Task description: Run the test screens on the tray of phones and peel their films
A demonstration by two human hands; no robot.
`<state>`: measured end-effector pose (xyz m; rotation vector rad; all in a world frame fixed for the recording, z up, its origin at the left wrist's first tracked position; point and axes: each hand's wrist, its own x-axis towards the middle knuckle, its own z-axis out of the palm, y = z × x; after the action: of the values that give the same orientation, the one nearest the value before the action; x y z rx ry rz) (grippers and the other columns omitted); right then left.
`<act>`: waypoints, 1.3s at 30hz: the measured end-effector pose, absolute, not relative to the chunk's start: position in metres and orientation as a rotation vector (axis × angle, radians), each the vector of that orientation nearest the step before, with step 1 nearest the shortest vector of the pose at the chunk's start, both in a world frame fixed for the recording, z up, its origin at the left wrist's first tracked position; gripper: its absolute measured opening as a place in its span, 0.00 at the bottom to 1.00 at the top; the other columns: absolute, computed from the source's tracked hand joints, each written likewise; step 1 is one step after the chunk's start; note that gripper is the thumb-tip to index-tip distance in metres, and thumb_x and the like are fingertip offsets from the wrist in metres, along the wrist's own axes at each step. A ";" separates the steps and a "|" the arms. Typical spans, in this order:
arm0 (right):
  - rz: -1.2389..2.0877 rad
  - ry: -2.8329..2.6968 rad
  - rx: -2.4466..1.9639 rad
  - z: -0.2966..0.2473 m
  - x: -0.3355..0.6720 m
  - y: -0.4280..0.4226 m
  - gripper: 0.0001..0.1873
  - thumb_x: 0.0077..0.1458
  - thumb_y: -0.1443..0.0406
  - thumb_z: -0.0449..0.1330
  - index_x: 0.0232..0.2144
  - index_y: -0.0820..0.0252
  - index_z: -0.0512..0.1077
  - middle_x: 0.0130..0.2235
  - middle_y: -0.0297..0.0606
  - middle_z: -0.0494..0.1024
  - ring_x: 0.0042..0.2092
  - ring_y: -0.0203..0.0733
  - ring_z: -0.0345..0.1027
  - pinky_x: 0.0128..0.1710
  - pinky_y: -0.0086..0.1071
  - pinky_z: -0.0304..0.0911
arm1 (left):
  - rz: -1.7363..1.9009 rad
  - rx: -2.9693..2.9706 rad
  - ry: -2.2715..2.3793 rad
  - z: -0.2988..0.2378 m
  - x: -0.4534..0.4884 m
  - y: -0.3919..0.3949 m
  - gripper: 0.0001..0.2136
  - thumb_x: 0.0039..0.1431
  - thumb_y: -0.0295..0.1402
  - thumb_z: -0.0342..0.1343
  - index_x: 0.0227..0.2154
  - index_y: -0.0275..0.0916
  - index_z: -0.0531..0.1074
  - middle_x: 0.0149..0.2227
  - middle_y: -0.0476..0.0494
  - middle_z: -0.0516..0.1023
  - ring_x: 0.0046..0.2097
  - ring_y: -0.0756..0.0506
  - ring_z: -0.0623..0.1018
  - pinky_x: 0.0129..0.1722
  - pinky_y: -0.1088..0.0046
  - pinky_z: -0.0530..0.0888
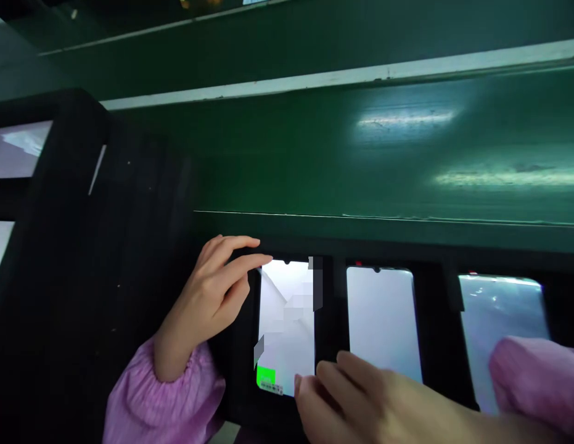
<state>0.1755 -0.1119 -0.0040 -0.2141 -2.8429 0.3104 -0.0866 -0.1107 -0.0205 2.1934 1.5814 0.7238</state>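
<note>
A phone-like screen (287, 333), lit white, lies in a black holder in the lower middle. It has a notch at its top edge, and a green patch and a small printed label at its lower left. Blocky grey patches cover part of it. My left hand (213, 293) is open, its fingers stretched out, with one fingertip at the screen's upper left corner. At the lower right corner is my right hand (360, 401), fingers curled together; whatever they may hold is hidden. Pink cuffs show on both arms.
A second lit screen (383, 314) and a third one (504, 320) lie to the right in the black holder. Behind runs a shiny green surface (277, 154) with a pale strip (314, 82). Another black holder (78, 135) with lit screens stands at left.
</note>
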 end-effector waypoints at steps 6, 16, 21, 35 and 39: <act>1.259 -2.344 -0.744 -0.005 0.168 -0.033 0.08 0.68 0.68 0.58 0.39 0.57 0.78 0.29 0.31 0.75 0.26 0.33 0.66 0.22 0.30 0.58 | 0.739 2.330 1.692 -0.035 -0.086 -0.106 0.14 0.70 0.25 0.51 0.49 0.42 0.80 0.63 0.36 0.72 0.63 0.34 0.70 0.64 0.46 0.70; 1.430 -1.627 -1.166 -0.006 0.187 0.002 0.07 0.58 0.58 0.72 0.36 0.53 0.83 0.22 0.29 0.67 0.22 0.29 0.59 0.17 0.25 0.52 | 1.080 1.944 1.764 -0.034 -0.092 -0.133 0.12 0.72 0.26 0.51 0.48 0.43 0.78 0.52 0.44 0.80 0.55 0.41 0.79 0.58 0.57 0.77; 1.421 -1.635 -1.122 -0.003 0.186 -0.006 0.07 0.58 0.59 0.72 0.36 0.54 0.83 0.25 0.30 0.69 0.23 0.29 0.60 0.19 0.28 0.55 | 0.982 1.854 1.877 -0.024 -0.089 -0.168 0.13 0.72 0.26 0.50 0.47 0.43 0.79 0.49 0.44 0.81 0.52 0.42 0.80 0.54 0.60 0.78; 1.431 -1.745 -1.027 0.006 0.180 -0.038 0.06 0.59 0.60 0.71 0.36 0.56 0.80 0.31 0.31 0.77 0.23 0.29 0.61 0.18 0.29 0.55 | 1.459 0.966 1.947 -0.085 -0.031 -0.243 0.14 0.74 0.40 0.49 0.56 0.48 0.74 0.53 0.42 0.81 0.54 0.41 0.82 0.51 0.64 0.81; 1.436 -1.771 -1.009 0.007 0.177 -0.050 0.07 0.59 0.61 0.70 0.35 0.57 0.79 0.33 0.33 0.78 0.23 0.29 0.61 0.18 0.29 0.56 | 1.558 0.856 1.905 -0.092 -0.031 -0.240 0.14 0.73 0.41 0.49 0.51 0.45 0.76 0.54 0.42 0.80 0.57 0.41 0.80 0.55 0.65 0.78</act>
<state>0.1775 -0.0501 0.0075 -1.0086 -1.7705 1.4357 -0.0307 -0.2403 -0.0920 0.8558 1.9046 1.5584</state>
